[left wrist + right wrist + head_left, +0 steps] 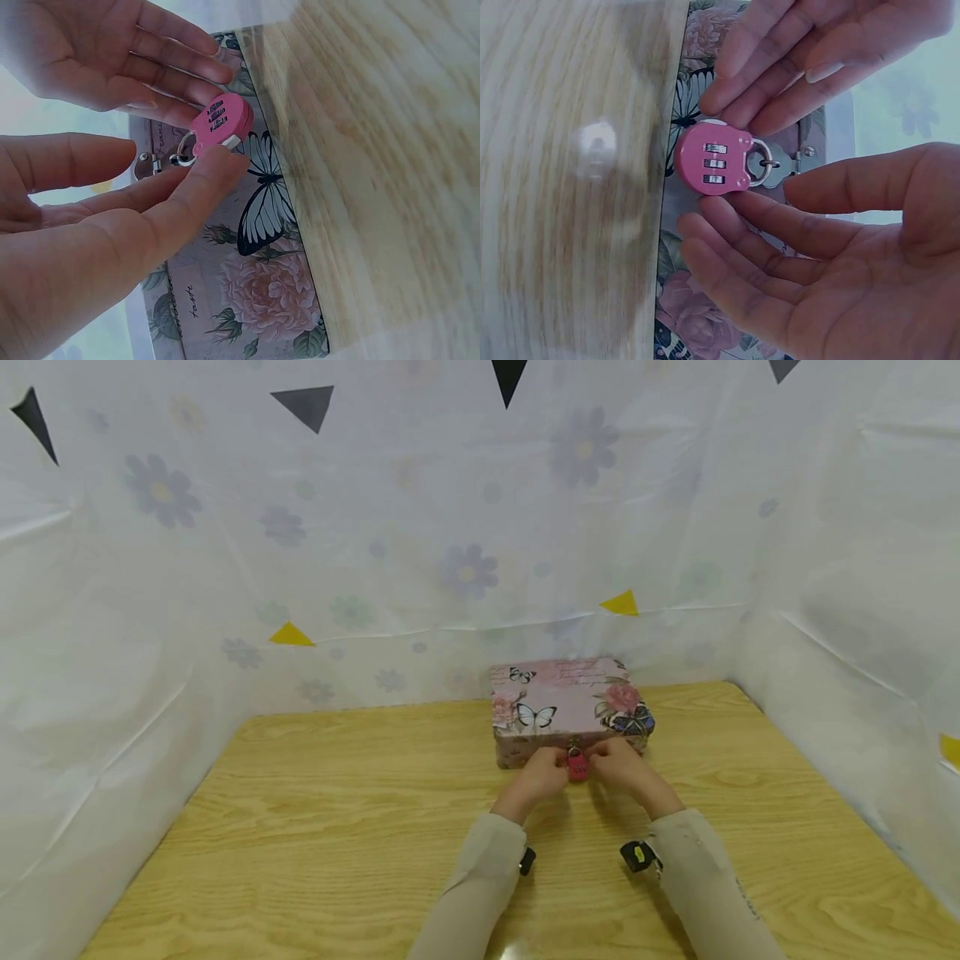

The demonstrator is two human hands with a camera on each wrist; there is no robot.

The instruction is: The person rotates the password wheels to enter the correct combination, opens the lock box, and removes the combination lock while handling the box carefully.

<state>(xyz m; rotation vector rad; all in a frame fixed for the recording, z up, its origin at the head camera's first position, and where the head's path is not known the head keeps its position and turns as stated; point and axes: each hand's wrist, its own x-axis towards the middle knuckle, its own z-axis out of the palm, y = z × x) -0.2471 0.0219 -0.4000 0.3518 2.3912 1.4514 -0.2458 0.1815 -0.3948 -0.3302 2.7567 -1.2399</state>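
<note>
A pink combination padlock (pixel 577 767) with three number dials (pixel 715 163) hangs from the metal hasp (pixel 786 150) on the front of a pink floral box (pixel 573 693), its shackle through the loop. On the lock's left side is a small white slider (pixel 233 141). My left hand (pixel 542 774) touches that side with its fingertips, thumb held apart. At the lock's other side my right hand (pixel 622 766) has its fingers loosely extended, fingertips against or very near the body, thumb free. The box lid is down.
The box stands at the back of a wood-grain table (pixel 337 827), close to a white flowered sheet (pixel 420 527) that rises behind and at both sides. Yellow paper triangles (pixel 622 602) mark the sheet. Small black devices (pixel 637 856) sit at both wrists.
</note>
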